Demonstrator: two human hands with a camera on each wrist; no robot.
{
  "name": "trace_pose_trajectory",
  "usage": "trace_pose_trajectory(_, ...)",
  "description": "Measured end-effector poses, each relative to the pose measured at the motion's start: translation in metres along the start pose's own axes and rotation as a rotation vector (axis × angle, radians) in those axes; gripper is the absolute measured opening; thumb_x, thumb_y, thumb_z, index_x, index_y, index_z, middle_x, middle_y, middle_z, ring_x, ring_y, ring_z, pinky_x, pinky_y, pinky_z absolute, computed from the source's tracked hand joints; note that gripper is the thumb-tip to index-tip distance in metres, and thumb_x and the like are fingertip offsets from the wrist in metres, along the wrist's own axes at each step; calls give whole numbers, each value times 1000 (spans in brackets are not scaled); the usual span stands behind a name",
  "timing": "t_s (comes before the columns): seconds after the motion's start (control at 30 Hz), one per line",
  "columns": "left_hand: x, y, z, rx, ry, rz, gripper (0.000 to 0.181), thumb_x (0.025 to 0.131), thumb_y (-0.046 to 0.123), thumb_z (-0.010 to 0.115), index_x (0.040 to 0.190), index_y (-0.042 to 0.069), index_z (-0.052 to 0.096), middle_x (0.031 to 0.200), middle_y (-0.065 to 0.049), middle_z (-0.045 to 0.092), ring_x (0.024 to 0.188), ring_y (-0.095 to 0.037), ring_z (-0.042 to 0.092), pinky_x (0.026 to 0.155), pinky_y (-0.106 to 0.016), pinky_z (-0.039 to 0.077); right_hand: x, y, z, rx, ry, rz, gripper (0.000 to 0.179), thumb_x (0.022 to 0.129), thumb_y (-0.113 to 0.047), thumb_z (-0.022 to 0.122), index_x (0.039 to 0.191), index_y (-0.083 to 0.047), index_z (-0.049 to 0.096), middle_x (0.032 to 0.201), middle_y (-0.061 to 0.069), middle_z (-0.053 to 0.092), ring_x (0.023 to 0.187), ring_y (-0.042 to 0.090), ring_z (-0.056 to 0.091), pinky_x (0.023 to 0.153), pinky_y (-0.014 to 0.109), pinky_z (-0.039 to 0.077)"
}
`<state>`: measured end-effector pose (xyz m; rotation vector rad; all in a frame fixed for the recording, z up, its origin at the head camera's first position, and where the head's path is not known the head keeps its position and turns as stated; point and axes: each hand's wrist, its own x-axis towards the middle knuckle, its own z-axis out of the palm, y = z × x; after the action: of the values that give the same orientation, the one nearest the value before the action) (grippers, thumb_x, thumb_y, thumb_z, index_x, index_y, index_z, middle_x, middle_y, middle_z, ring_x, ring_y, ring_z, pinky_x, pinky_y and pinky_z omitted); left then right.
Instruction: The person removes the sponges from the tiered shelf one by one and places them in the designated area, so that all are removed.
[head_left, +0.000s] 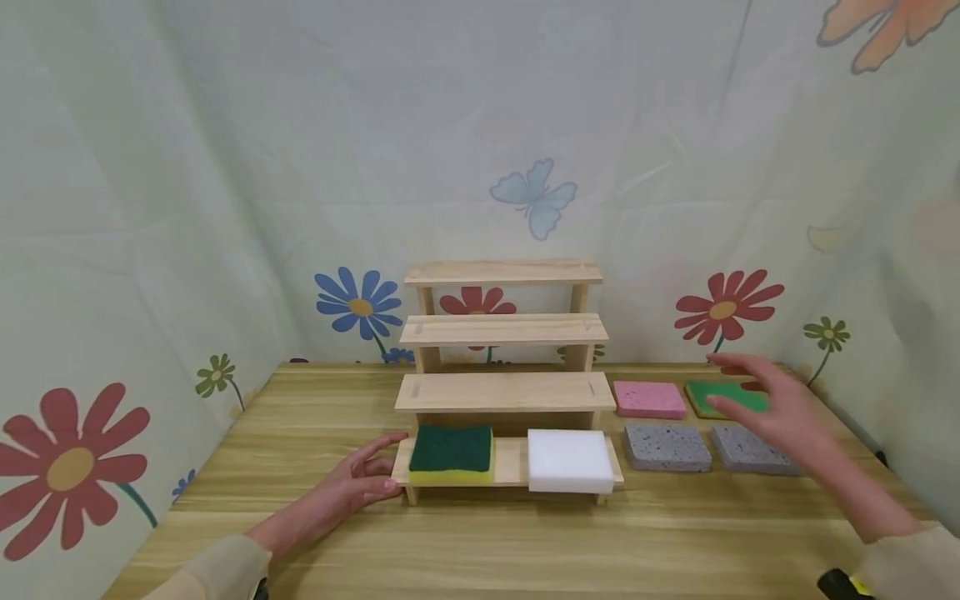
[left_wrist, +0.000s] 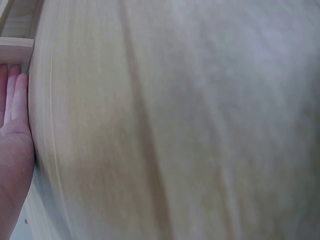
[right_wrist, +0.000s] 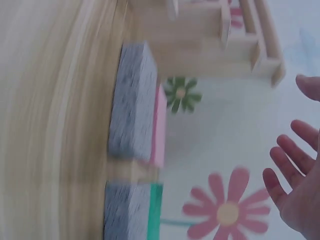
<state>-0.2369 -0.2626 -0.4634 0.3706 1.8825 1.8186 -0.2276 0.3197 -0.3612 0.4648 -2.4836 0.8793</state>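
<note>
A four-step wooden rack [head_left: 498, 392] stands on the table. On its lowest step sit a dark green and yellow scouring sponge [head_left: 452, 450] at the left and a white sponge block [head_left: 570, 460] at the right. My left hand [head_left: 352, 483] rests against the left end of that step, fingers extended; the left wrist view shows the fingertips right at the wood. Fingers spread and holding nothing, my right hand [head_left: 787, 412] is raised over a green sponge [head_left: 708, 392] and a speckled grey sponge [head_left: 742, 446], overlapping both in the head view.
Beside the rack on the right lie a pink sponge [head_left: 649, 400] and another speckled grey sponge [head_left: 667, 447]. The wood-grain table [head_left: 480, 542] reaches back to a cloth backdrop [head_left: 375, 167] printed with flowers and butterflies. The rack's three upper steps are bare.
</note>
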Motion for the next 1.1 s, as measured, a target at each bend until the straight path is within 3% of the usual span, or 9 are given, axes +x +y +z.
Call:
trace_pose_trajectory(0.07, 0, 0, 0, 4, 7, -7, 73, 99, 13, 58, 159, 21, 17, 138, -5, 55, 122, -13, 58, 101, -29, 52, 2, -10, 5, 8, 6, -4, 59, 86, -21, 76, 140, -14, 53, 132, 13, 58, 108, -19, 38, 85, 4, 36)
trace_pose_trajectory(0.17, 0, 0, 0, 7, 18, -16, 72, 99, 14, 58, 158, 22, 18, 138, -6, 55, 122, -14, 58, 101, -29, 52, 6, -27, 13, 25, -5, -1, 60, 87, -23, 76, 141, -16, 52, 135, 12, 58, 113, -2, 48, 87, 8, 39)
trace_pose_trajectory(0.3, 0, 0, 0, 15, 26, -21, 71, 99, 15, 58, 158, 23, 19, 139, -7, 54, 122, -15, 58, 101, -30, 52, 10, -50, 25, 57, -4, -19, 59, 87, -22, 76, 141, -18, 52, 137, 10, 58, 117, 19, 50, 88, 13, 42)
trace_pose_trajectory(0.53, -1, 2, 3, 4, 22, 9, 73, 99, 13, 58, 159, 18, 17, 139, -5, 54, 122, -13, 58, 101, -30, 52, 15, -88, 51, 115, 8, -65, 56, 87, -18, 75, 138, -12, 54, 134, 9, 61, 117, 22, 55, 86, 16, 47)
trace_pose_trajectory(0.7, -1, 1, 3, -3, 10, 25, 73, 99, 11, 57, 159, 16, 16, 139, -4, 54, 122, -11, 57, 100, -30, 53, 16, -109, 71, 199, -53, -40, 58, 86, -21, 77, 138, -15, 54, 133, 11, 60, 116, 31, 58, 84, 37, 59)
trace_pose_trajectory(0.77, 0, 0, 2, 2, 10, 25, 73, 99, 11, 57, 159, 17, 16, 140, -5, 53, 122, -12, 57, 101, -30, 53, 16, -117, 79, 234, -70, -48, 59, 85, -21, 78, 139, -17, 53, 134, 10, 59, 117, 32, 58, 85, 44, 57)
trace_pose_trajectory(1.1, -1, 1, 2, 26, 32, -6, 73, 98, 15, 59, 159, 21, 19, 146, -11, 48, 124, -13, 56, 101, -30, 52, 12, -146, 118, 295, -108, -92, 61, 85, -27, 78, 140, -19, 53, 138, 3, 58, 123, 22, 54, 93, 46, 52)
